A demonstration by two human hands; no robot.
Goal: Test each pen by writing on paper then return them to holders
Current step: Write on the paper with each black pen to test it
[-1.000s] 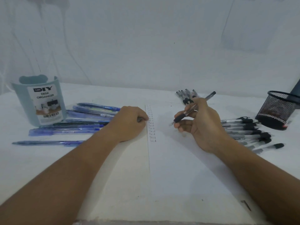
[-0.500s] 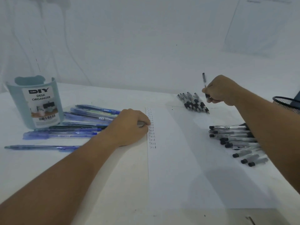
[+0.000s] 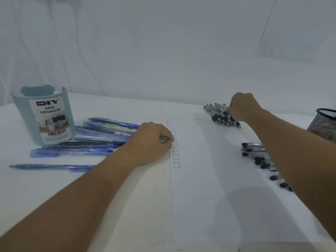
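Note:
A white paper sheet [image 3: 209, 188] lies in the middle of the table, with a column of handwritten "Test" words [image 3: 175, 151] down its left edge. My left hand [image 3: 151, 142] rests on that edge with curled fingers and holds nothing. My right hand [image 3: 241, 108] reaches to the far side and pinches a black pen at the right end of a row of black pens [image 3: 218, 115]; the hand hides most of that pen. More black capped pens [image 3: 258, 155] lie at the right, partly under my forearm.
A teal desk organizer [image 3: 43, 115] stands at the left, with several blue pens [image 3: 101, 131] spread on the table beside it. A black mesh pen holder [image 3: 323, 124] is at the right edge. A white wall is close behind the table.
My right hand carried the black pen from over the paper to the far row, first holding it upright, and has now lowered it among the row. The left hand stayed put.

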